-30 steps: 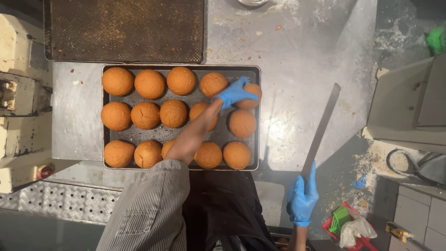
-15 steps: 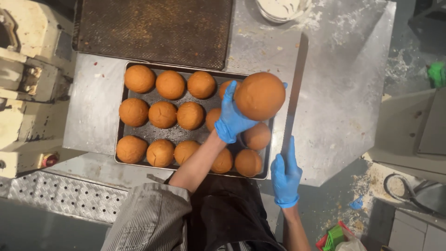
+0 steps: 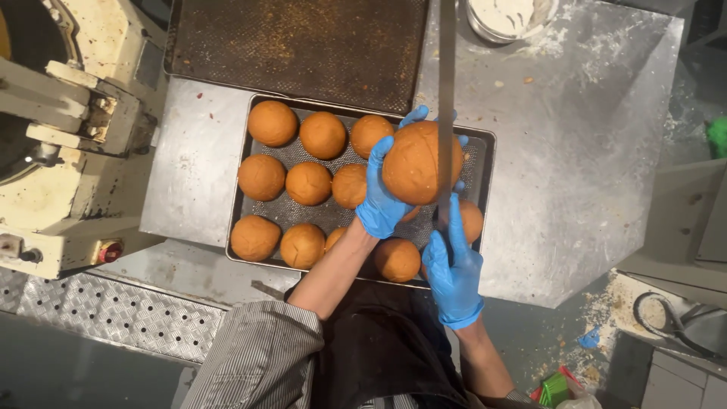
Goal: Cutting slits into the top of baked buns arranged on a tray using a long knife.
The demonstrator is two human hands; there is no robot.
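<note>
1. Left hand [image 3: 381,198], blue glove, clamped on round bun [image 3: 420,163] held above tray [image 3: 485,151].
2. Right hand [image 3: 453,269] gripping long knife [image 3: 447,98], blade against bun's right side.
3. More buns [image 3: 309,183] sit on tray.

Both hands wear bright blue gloves: the left hand [image 3: 382,198] cups a golden-orange round bun [image 3: 421,162], and the right hand [image 3: 453,271] grips a long dull-grey metal blade [image 3: 447,106]. The other buns [image 3: 308,182] share that orange-brown, on a dark grey perforated metal tray [image 3: 483,163]. At the far edge of the scuffed silver steel counter [image 3: 591,167] lies a brown-speckled dark baking sheet [image 3: 303,45]. The sleeve [image 3: 257,360] is finely striped, grey and white, it seems.
</note>
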